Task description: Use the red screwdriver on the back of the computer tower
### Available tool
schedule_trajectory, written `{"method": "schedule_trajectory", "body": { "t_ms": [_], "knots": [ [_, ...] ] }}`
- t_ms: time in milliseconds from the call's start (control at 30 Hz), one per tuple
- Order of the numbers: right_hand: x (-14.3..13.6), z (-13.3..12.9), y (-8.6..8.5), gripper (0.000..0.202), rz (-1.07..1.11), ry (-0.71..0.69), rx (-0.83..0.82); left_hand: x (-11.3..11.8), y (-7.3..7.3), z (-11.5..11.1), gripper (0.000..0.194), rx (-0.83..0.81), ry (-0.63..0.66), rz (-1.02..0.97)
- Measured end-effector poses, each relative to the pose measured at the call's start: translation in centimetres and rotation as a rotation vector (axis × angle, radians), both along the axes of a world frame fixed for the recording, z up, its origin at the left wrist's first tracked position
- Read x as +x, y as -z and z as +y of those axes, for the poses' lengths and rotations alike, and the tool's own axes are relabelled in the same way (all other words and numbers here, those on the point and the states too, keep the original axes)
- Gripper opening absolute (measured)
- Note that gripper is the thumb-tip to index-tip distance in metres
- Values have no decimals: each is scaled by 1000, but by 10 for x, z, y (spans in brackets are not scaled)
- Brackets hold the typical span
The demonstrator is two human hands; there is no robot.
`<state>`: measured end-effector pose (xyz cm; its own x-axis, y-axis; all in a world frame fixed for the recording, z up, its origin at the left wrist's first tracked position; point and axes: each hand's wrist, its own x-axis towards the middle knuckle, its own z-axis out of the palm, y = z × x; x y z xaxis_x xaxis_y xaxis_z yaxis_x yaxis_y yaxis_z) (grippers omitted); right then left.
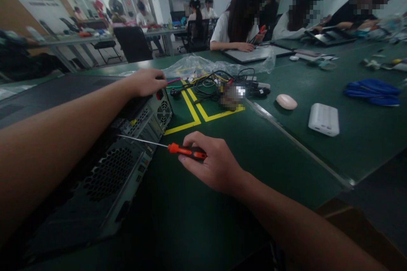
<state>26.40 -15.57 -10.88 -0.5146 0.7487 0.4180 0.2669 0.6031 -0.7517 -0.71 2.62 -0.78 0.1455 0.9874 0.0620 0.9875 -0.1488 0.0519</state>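
A black desktop computer case lies at the left, its metal back panel with fan grille and ports facing right. My left arm reaches across it, and my left hand grips the far top corner, fingers bent over the edge and partly hidden. My right hand is closed around the orange and black handle of a screwdriver. The long thin shaft points left, and its tip meets the case near the edge of the back panel. Whether the tip sits in a screw is too small to tell.
Beyond the case lie tangled cables and clear plastic wrap. Yellow tape marks the green table. To the right are a pink oval object, a white box-shaped device and blue cloth. Several people sit opposite.
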Motion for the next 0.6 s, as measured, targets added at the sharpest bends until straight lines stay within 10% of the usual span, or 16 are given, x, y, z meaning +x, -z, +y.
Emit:
{"method": "schedule_trajectory", "body": {
  "t_ms": [600],
  "knots": [
    [0,0,-2,23,42,90,32,-2,2,2,61,9,15,-22]
  ]
}}
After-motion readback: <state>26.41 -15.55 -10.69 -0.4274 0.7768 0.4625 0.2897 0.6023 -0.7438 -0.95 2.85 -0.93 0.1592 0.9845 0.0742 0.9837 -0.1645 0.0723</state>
